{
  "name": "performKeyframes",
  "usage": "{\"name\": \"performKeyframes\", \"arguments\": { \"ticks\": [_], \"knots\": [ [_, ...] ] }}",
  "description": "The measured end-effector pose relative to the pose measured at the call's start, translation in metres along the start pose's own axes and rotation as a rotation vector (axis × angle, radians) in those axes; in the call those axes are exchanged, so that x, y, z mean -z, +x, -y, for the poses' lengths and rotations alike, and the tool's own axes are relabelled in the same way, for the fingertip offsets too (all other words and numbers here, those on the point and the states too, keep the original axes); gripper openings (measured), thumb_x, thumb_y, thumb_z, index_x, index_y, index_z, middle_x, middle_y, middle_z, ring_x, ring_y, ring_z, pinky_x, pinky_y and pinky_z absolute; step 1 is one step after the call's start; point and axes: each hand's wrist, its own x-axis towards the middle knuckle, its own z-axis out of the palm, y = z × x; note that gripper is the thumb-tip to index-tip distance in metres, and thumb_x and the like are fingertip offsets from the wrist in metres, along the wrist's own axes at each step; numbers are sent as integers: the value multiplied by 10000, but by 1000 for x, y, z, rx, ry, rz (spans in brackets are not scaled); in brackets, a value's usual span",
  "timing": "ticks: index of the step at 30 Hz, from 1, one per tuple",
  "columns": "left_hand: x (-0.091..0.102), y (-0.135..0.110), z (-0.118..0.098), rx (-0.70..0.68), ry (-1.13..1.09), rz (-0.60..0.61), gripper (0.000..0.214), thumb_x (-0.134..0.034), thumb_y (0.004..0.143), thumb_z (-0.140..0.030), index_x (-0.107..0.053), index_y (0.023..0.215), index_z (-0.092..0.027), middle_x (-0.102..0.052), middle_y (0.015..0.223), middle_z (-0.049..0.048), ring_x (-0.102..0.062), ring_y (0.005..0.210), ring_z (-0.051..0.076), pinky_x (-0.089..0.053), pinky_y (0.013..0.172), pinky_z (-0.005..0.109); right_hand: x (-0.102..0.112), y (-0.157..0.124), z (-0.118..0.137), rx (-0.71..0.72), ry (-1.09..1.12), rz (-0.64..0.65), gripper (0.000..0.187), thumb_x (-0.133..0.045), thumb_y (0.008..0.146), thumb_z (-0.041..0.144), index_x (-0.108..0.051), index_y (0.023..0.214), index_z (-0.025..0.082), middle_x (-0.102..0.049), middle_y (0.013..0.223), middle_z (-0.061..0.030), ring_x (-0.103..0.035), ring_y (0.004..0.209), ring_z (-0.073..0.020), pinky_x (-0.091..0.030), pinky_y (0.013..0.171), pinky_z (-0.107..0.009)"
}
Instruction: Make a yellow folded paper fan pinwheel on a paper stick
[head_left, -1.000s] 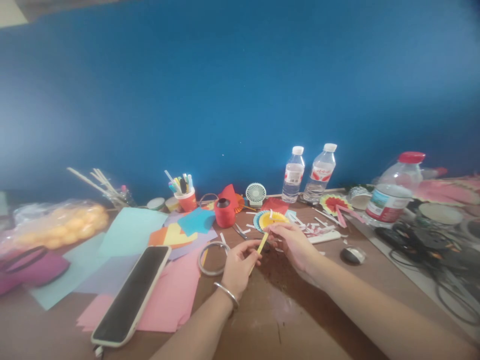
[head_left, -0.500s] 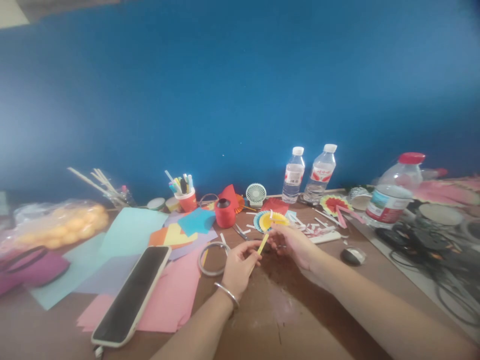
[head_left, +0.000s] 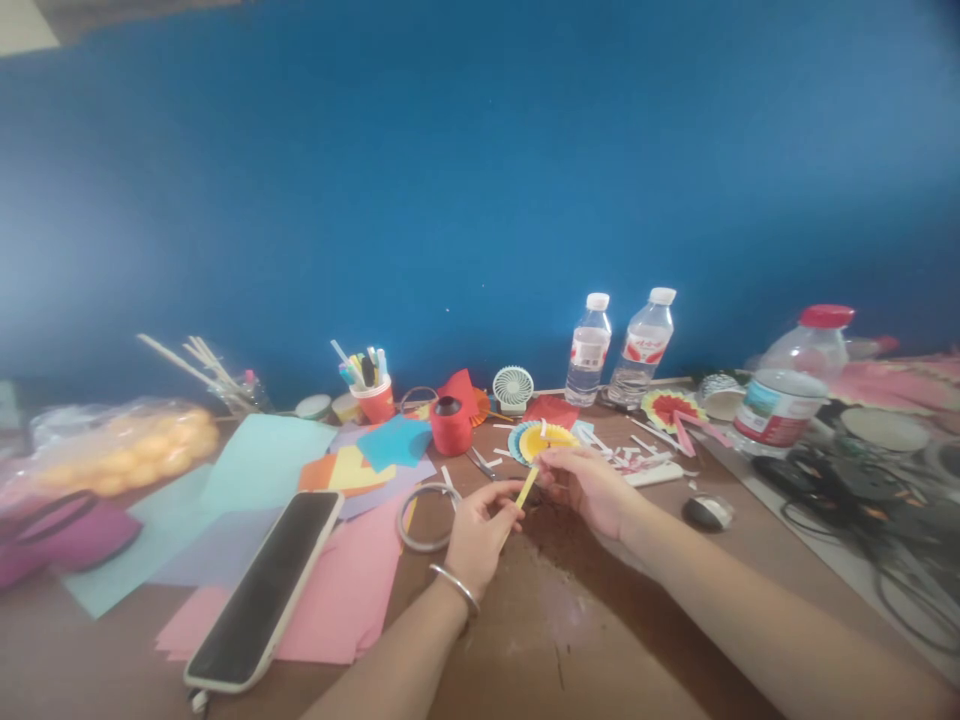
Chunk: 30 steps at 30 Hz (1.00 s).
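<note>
A narrow yellow paper strip (head_left: 527, 486) slants up between my two hands above the brown table. My left hand (head_left: 482, 520), with a silver bangle at the wrist, pinches its lower end between thumb and fingers. At the upper end, my right hand (head_left: 581, 487) has its fingertips closed on the strip; part of its fingers is hidden. Just behind the hands lies a pleated yellow and blue paper rosette (head_left: 541, 440). Small scissors (head_left: 481, 462) and a roll of tape (head_left: 424, 517) rest left of the hands.
A phone (head_left: 266, 590) lies on pink paper (head_left: 341, 590) at the left. Behind stand a cup of markers (head_left: 373, 400), a red container (head_left: 451, 427), a small fan (head_left: 513, 387) and water bottles (head_left: 589, 355). Paper scraps (head_left: 611, 455), a mouse (head_left: 707, 512) and cables (head_left: 862, 530) are at the right.
Almost nothing differs. My right fingertips have shifted very slightly at the strip's upper end; the left hand keeps its place.
</note>
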Motion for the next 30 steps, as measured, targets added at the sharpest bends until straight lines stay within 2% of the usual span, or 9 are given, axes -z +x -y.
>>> {"name": "performKeyframes", "arguments": {
  "ticks": [10,13,21,25,30],
  "knots": [
    [0,0,2,17,-14,-8,285,-535,621,-180,-638,884,-148,-583,584,2,-511,490,89,-351,429,174,1,0,0,18,-24,-55,86,-615,648,237,-594,647,154,-528,593,29,-486,525,-57,-386,463,-160],
    [0,1,2,2,-5,-2,281,-533,626,-184,-639,883,-145,-587,581,2,-513,499,90,-368,460,183,1,1,-1,-28,-44,-81,98,-616,643,242,-599,665,148,-531,580,26,-483,503,-56,-374,442,-162],
    [0,0,1,5,-10,3,289,-524,614,-147,-638,880,-140,-573,581,-2,-510,492,89,-347,448,182,5,5,-6,-158,-48,-50,140,-588,669,292,-582,689,153,-552,572,22,-491,486,-62,-354,428,-174],
    [0,0,0,1,-6,8,286,-522,611,-143,-642,871,-142,-566,573,-6,-511,494,91,-336,443,180,5,3,-6,-112,-9,31,96,-607,659,242,-566,679,158,-532,546,33,-482,505,-64,-348,446,-170],
    [0,0,0,1,-3,12,294,-521,608,-141,-642,876,-139,-566,571,-4,-505,496,92,-328,437,178,3,2,-4,-68,10,32,90,-611,650,222,-551,647,155,-518,570,31,-471,527,-65,-350,472,-171]
  ]
}}
